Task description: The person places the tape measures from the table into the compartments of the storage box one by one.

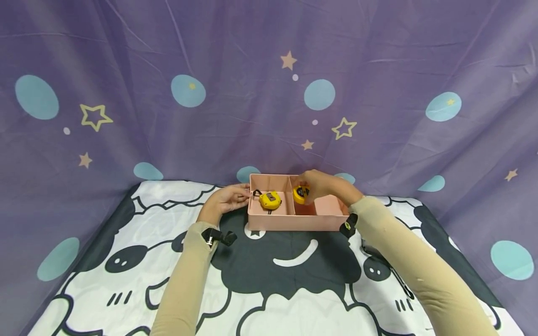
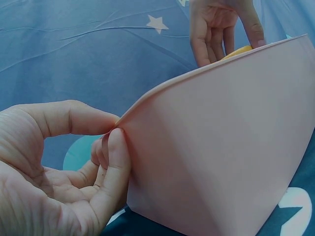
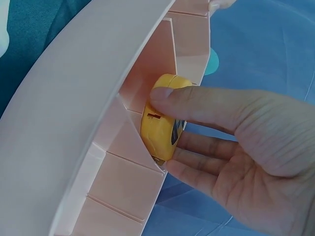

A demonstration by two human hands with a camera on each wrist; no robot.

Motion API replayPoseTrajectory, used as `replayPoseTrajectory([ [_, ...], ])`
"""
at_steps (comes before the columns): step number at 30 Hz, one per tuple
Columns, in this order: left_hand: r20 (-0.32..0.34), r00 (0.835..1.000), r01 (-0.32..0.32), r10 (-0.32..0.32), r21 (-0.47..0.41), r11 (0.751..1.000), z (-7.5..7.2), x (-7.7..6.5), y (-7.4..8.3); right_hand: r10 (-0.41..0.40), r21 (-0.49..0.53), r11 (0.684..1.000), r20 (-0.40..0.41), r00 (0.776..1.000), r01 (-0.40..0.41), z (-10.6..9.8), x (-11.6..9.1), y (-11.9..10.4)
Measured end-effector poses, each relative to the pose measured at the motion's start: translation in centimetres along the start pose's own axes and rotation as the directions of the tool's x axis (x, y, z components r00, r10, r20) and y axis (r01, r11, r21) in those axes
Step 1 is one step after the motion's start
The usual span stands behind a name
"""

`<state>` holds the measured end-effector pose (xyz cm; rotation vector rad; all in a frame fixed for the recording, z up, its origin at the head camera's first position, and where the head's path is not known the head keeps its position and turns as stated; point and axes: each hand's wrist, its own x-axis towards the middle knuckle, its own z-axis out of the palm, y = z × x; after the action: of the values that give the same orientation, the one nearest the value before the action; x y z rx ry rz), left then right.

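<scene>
A pink divided box stands at the back of the cloth. My left hand pinches its left end near the top rim, thumb and index finger meeting at the corner in the left wrist view. Inside the left compartment lies a yellow tape measure with a black wrist loop. My right hand grips a second yellow tape measure between thumb and fingers, at the middle compartment beside a divider. Its lower end overlaps another slanted divider in the right wrist view.
The table is covered by a black-and-white cartoon cloth. Close behind the box hangs a purple curtain with stars and dots. A dark slender object lies by my right forearm, partly hidden by the sleeve.
</scene>
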<state>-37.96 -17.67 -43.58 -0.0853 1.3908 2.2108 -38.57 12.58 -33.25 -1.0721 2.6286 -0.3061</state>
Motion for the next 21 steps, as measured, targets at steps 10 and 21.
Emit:
replayPoseTrajectory([
  [10, 0.004, 1.000, -0.002, 0.002, -0.006, 1.000, 0.05, -0.09, 0.08, 0.003, -0.028, 1.000, 0.019, 1.000, -0.003, 0.11, 0.53, 0.22],
  [21, -0.002, 1.000, 0.000, 0.000, -0.006, 1.000, 0.23, -0.18, 0.08, 0.049, -0.019, 0.999, 0.050, 0.998, -0.048, 0.19, 0.88, 0.37],
])
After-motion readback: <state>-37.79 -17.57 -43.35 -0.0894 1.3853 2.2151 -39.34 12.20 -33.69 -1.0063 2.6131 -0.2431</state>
